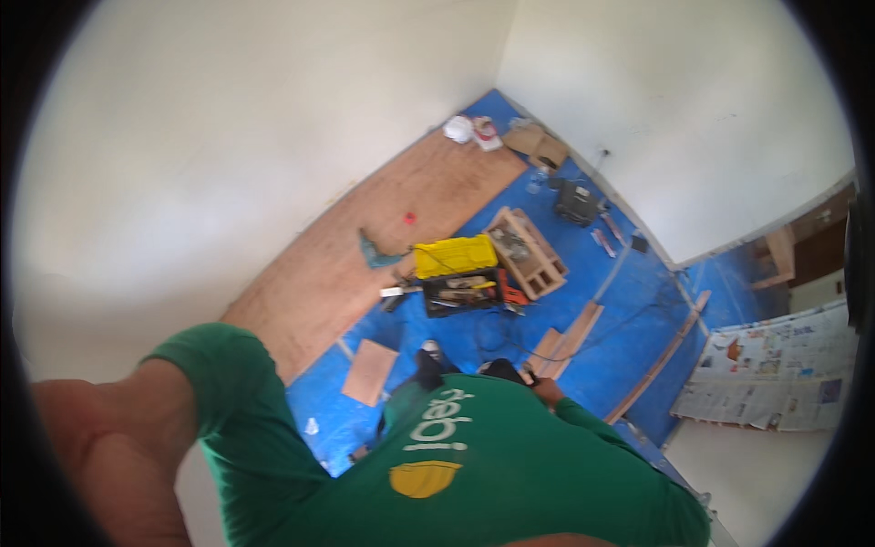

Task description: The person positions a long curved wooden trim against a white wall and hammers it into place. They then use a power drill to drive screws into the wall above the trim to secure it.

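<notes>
My right hand (547,390) is low by my right side, just past the edge of my green shirt (538,447). Its fingers look curled around a small dark thing, too small to name. My left arm is bent up close at the lower left, with its bare forearm (118,447) filling that corner; the left hand is out of view. Beyond my feet lies an open black toolbox (460,294) full of hand tools, its yellow lid (454,256) tipped back. Beside it stands a wooden tray (527,251) with small items inside.
Blue sheeting (629,301) covers the floor. A large plywood sheet (319,283) runs along the left wall. Around me lie a square board (369,372), wood strips (570,342), loose cables, a dark case (576,201) and a cardboard box (538,146). Newspaper (775,369) covers something at right.
</notes>
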A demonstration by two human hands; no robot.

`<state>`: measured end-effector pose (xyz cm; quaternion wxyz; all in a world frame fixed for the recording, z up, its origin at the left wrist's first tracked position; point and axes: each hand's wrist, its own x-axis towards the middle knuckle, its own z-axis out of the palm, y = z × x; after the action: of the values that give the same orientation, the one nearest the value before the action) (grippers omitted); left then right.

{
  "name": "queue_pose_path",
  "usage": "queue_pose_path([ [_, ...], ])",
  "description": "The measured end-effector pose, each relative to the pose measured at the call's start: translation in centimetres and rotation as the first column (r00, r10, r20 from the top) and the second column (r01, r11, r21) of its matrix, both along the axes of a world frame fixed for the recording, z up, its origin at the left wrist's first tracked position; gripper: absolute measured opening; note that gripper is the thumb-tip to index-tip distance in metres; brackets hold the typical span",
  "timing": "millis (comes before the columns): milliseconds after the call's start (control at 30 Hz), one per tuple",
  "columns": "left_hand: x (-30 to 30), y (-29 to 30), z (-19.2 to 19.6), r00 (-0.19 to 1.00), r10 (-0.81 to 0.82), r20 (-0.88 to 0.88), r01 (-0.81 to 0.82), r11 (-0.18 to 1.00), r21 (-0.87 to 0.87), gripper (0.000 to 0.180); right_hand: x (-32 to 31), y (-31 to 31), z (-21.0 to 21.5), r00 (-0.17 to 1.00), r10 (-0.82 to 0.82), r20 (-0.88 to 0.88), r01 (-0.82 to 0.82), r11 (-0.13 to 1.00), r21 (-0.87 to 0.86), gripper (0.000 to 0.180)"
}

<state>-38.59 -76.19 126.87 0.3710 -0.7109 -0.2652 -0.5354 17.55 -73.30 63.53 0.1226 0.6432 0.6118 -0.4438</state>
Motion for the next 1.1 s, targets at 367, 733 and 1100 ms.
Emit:
queue_pose_path([
  [367, 1.9, -5.4, -1.5, 0.957, 0.284, 0.052, -0.287, 0.956, 0.059, 0.031, -0.2, 10.2, -6.5, 0.944, 0.324, -0.064, -0.327, 0.944, -0.045, 0.04],
  [733, 6.4, -16.1, -38.6, 0.058, 0.933, 0.356, -0.084, 0.36, -0.929, 0.055, -4.5, 16.8, -6.3, 0.722, 0.684, -0.109, -0.689, 0.696, -0.2, 0.035],
  [1100, 42.5, -39.2, -62.4, -0.857, 0.514, 0.039, 0.254, 0.487, -0.836, 0.07, -16.3, 17.1, -4.7, 0.65, 0.754, -0.095, -0.743, 0.604, -0.288, 0.023],
])
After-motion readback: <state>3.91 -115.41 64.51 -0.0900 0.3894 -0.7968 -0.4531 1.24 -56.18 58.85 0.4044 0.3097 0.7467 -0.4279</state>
